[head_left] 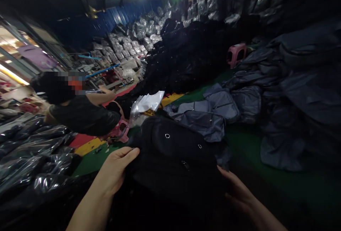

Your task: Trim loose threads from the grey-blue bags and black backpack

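Nearest to us, our left hand (114, 171) and our right hand (236, 194) reach out on either side of a black cloth bag (173, 160), which has small metal eyelets set in its top. The bag lies in front of us, between the two hands. Our left hand has its fingers together and laid against the bag's left edge, though we cannot tell whether it is gripping. Our right hand is open, with its fingers (226, 177) spread and their tips at the bag's lower right edge.

To the left, a heap of black bags in shiny plastic wrap (34, 156) rises just beside our left arm. Beyond the black cloth bag, grey-blue bags (198, 121) lie on a green floor (269, 185), and a larger pile of dark bags (306, 89) slopes up on the right. A yellow floor stripe (89, 147) runs past on the left, near a pink stool (120, 130). There, a co-worker in a black shirt (82, 114) leans forward, one bare arm (102, 97) stretched out. A see-through plastic bag (146, 105) sits just beyond the stool. Farther off, a black mound (186, 57) stands before rows of silvery wrapped packs (133, 41), and a blue corrugated wall (119, 14) closes the far end.
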Tool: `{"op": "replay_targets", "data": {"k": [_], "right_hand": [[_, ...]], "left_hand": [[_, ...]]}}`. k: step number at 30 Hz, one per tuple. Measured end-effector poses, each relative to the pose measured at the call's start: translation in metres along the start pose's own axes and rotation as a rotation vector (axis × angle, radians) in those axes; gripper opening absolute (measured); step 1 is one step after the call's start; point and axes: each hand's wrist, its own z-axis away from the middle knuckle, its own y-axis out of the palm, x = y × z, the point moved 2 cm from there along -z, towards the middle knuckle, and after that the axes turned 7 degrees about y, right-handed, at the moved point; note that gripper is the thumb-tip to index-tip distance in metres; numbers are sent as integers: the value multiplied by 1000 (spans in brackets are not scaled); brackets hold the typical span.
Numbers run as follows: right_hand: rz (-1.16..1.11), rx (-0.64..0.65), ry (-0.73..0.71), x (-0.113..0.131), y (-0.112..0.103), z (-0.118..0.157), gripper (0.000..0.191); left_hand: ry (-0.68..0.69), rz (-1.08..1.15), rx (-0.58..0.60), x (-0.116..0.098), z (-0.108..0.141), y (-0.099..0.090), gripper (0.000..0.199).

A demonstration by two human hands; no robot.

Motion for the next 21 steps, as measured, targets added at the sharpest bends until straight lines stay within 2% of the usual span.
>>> {"op": "replay_targets", "data": {"k": [3,5,8,9,10,11,13,14,16,18,21], "right_hand": [[-80,1,100,1,-12,4,31],[65,-109,80,10,-25,9,29],[332,-429,-169,38,-37,31,29],[401,-484,-282,49,-34,42,32],[476,-477,-380,59,-28,54,38],[582,-417,-459,67,-18,64,45],[802,-307,-597,78,3,78,49],[898,-270,-640,81,12,81,43],[1032,-252,-661,81,23,81,20],[1124,-242,-615,78,23,76,4],[1201,-249,-559,76,10,74,11]], "left_hand": [[82,-34,-32,-3,0,6,26],[172,-57,-36,-11,2,13,27],[345,-236,64,-30,13,36,25],[404,-331,131,-37,18,48,24],[457,-420,210,-42,24,62,23],[501,-488,303,-47,30,78,22],[566,-496,486,-52,41,110,23],[591,-468,575,-53,46,124,23],[617,-410,676,-50,50,144,23],[605,-384,710,-43,48,151,22],[592,-408,681,-31,40,145,23]]}}
